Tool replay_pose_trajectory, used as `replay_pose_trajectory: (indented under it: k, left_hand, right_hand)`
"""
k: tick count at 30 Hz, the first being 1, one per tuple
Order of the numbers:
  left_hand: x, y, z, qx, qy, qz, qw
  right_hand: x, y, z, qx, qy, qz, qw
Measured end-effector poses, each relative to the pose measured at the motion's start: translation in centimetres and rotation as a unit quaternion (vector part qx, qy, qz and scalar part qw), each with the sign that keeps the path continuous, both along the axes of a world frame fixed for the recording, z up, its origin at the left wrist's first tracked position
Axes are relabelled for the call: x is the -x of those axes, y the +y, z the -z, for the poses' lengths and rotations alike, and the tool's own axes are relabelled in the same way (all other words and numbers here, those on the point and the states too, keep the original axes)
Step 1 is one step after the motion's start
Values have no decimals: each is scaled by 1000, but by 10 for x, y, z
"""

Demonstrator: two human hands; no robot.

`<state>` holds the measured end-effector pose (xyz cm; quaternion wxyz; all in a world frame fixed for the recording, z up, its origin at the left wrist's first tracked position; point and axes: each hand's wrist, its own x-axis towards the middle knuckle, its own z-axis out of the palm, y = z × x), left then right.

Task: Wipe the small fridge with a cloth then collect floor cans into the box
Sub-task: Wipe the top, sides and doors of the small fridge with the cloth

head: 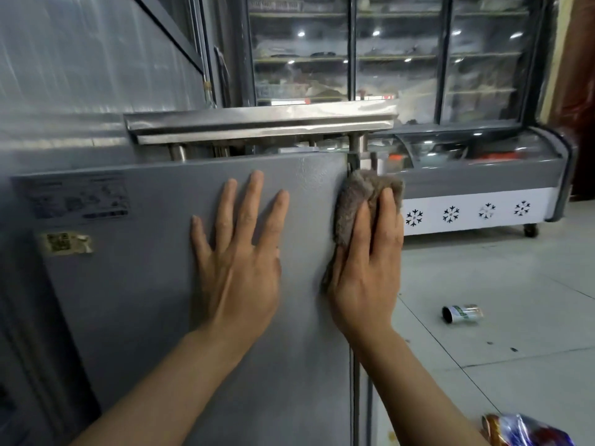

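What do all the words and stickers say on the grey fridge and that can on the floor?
Nothing here can be read as words.
Large white label on the small grey fridge: print too blurred.
Small yellowish sticker below it: too blurred to read.
Green-and-white can lying on the tiled floor: print too small.
White chest freezer panel: only snowflake signs, no words.

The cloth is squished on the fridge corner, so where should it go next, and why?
Probably slide the cloth down the fridge edge: the right hand presses it near the top corner, the left hand braces the panel.
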<state>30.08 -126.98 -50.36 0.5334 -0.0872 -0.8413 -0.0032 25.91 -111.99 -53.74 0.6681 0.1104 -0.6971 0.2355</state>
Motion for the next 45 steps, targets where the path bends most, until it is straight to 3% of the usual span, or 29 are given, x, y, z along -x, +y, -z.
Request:
replay_pose_trajectory:
  k: [5,7,11,15,18,22,24,26,31,34,36,41,43,45]
  left_hand:
    - [-1,-9,57,73,-25,2,997]
    - [-4,-12,78,88,-51,3,995]
    - [-11,-16,88,98,-67,-5,993]
    - [-16,-22,82,72,-65,-14,995]
    - [-20,-31,90,60,-68,-24,996]
    - [-24,-40,108,60,-86,-29,994]
    - [-25,-43,113,61,-90,-28,994]
    - [-27,-46,112,69,-87,-19,994]
    - [-34,-60,100,51,-88,-29,994]
    - [-38,-76,101,14,-85,-46,995]
    - [-39,-84,106,13,-90,-52,994]
    - [-44,-91,107,37,-114,-40,992]
    - [-51,-98,106,9,-108,-31,994]
    - [-61,-112,106,-52,-106,-46,992]
  right_hand:
    - [-16,4,138,-82,-112,37,990]
    - [-22,8,166,-104,-143,40,983]
    - [-19,3,116,-128,-108,26,986]
    - [-7,-11,52,-79,-58,-9,995]
    - [-5,-15,79,-89,-44,-30,995]
    - [-17,-7,166,-282,-80,-15,956]
    - [-23,0,179,-342,-93,1,935]
    - [-24,-1,161,-342,-92,1,935]
    - [-11,-23,51,-221,-36,-13,975]
    - [-11,-39,47,-187,-30,-10,982]
    - [-17,-47,81,-233,-43,-29,971]
    - [-30,-46,144,-447,-72,-19,891]
    - [-30,-44,134,-454,-69,-8,888]
    - [-28,-49,105,-415,-54,-14,908]
